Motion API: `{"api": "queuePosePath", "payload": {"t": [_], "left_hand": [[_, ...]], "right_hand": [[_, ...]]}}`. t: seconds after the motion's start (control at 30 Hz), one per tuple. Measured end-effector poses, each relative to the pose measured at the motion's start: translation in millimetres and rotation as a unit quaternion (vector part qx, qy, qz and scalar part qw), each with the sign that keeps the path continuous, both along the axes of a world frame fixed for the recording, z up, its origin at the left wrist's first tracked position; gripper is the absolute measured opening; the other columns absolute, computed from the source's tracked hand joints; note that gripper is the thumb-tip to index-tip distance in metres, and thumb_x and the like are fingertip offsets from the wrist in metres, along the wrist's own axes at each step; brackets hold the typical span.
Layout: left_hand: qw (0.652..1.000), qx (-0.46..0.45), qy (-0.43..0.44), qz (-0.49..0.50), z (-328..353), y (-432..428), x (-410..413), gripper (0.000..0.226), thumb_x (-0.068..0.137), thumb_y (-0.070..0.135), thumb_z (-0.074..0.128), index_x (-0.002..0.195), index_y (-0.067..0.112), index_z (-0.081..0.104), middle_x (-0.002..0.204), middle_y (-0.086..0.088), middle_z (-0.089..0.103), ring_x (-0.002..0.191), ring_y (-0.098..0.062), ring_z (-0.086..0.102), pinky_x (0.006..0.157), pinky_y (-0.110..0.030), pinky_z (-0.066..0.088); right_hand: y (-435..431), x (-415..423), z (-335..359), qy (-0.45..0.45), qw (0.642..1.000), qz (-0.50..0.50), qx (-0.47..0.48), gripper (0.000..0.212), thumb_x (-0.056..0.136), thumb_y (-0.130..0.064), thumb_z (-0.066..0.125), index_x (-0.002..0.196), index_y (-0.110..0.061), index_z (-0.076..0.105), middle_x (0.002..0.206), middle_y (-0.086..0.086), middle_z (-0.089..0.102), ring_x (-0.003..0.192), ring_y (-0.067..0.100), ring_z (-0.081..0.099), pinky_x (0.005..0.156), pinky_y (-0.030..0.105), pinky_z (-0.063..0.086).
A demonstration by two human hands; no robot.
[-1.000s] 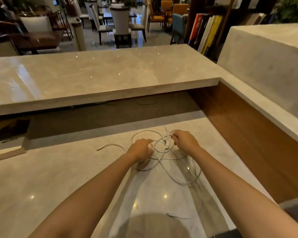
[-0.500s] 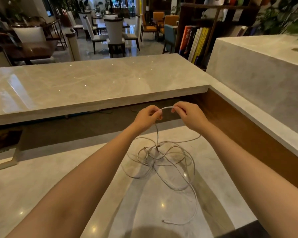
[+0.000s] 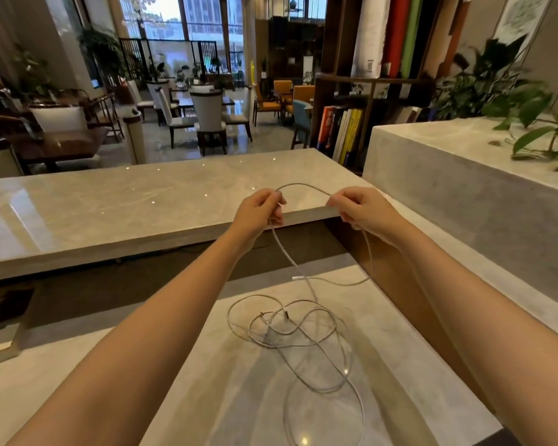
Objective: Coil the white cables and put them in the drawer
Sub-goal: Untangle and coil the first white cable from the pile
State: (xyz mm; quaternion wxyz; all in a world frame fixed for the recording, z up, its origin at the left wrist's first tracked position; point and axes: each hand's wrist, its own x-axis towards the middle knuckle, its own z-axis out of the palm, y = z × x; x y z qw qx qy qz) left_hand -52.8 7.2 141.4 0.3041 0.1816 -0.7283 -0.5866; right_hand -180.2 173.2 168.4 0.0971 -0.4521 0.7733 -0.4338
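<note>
A tangle of thin white cables (image 3: 290, 329) lies in loose loops on the pale marble desk (image 3: 207, 397). One white cable (image 3: 303, 187) is lifted from the pile and arches between my hands above the desk. My left hand (image 3: 260, 210) pinches it at the left end of the arch, and a strand hangs from that hand down to the pile. My right hand (image 3: 358, 207) pinches the cable at the right end, with another strand dropping along the wooden side wall. No drawer is in view.
A raised marble counter (image 3: 110, 204) runs across behind the desk. A wooden panel (image 3: 409, 300) and a marble ledge (image 3: 464, 194) with a plant (image 3: 535, 123) close off the right side. A bookshelf (image 3: 345, 130), chairs and tables stand beyond.
Both hands have risen from the pile, lifting one cable, and have moved apart so a longer span arches between them. The camera has tilted up.
</note>
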Motion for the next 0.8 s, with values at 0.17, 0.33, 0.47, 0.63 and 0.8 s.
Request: {"api": "queuePosePath", "payload": {"t": [0.17,0.33,0.47,0.63,0.8], "left_hand": [[0.998,-0.028,-0.011,0.051,0.6,-4.2,-0.7,0.028,0.099,0.023,0.040,0.078,0.016,0.057,0.064,-0.001,0.045,0.058,-0.013,0.042,0.059,-0.025,0.040],[0.981,-0.122,-0.132,0.072,-14.6,-7.5,-1.5,0.040,0.094,0.022,0.050,0.133,0.014,0.044,0.118,-0.011,0.052,0.109,-0.025,0.050,0.091,-0.035,0.044],[0.964,-0.225,0.001,0.139,-18.7,20.0,3.5,0.045,0.090,0.020,0.058,0.133,0.014,0.043,0.124,-0.004,0.048,0.117,-0.020,0.047,0.099,-0.032,0.042],[0.992,-0.067,-0.027,-0.108,-28.4,63.8,8.4,0.026,0.093,0.025,0.053,0.118,0.016,0.049,0.096,-0.002,0.069,0.096,-0.016,0.066,0.092,-0.035,0.052],[0.979,-0.055,-0.054,-0.190,-32.8,76.5,10.7,0.015,0.094,0.016,0.051,0.105,0.008,0.057,0.083,-0.003,0.064,0.077,-0.009,0.064,0.078,-0.022,0.053]], "right_hand": [[23.1,-4.4,-26.6,-0.127,0.988,0.020,0.086,0.027,0.096,-0.029,0.048,0.097,-0.011,0.068,0.076,0.004,0.059,0.071,0.017,0.054,0.071,0.027,0.047],[15.4,5.4,-11.3,-0.361,0.929,-0.005,-0.086,0.030,0.099,-0.010,0.038,0.124,-0.003,0.052,0.073,0.004,0.051,0.057,0.008,0.041,0.053,0.020,0.039],[-0.5,18.9,12.5,-0.410,0.898,-0.018,-0.158,0.032,0.096,0.000,0.040,0.126,-0.012,0.044,0.096,0.014,0.057,0.057,0.010,0.039,0.051,0.018,0.037],[-18.6,24.6,28.9,-0.520,0.817,-0.036,-0.247,0.027,0.095,0.004,0.033,0.118,-0.002,0.048,0.081,0.008,0.049,0.054,0.007,0.037,0.045,0.015,0.037],[-29.7,23.4,43.8,-0.587,0.756,-0.060,-0.282,0.021,0.095,0.004,0.036,0.106,-0.002,0.053,0.083,0.010,0.050,0.057,0.009,0.041,0.053,0.018,0.041]]}}
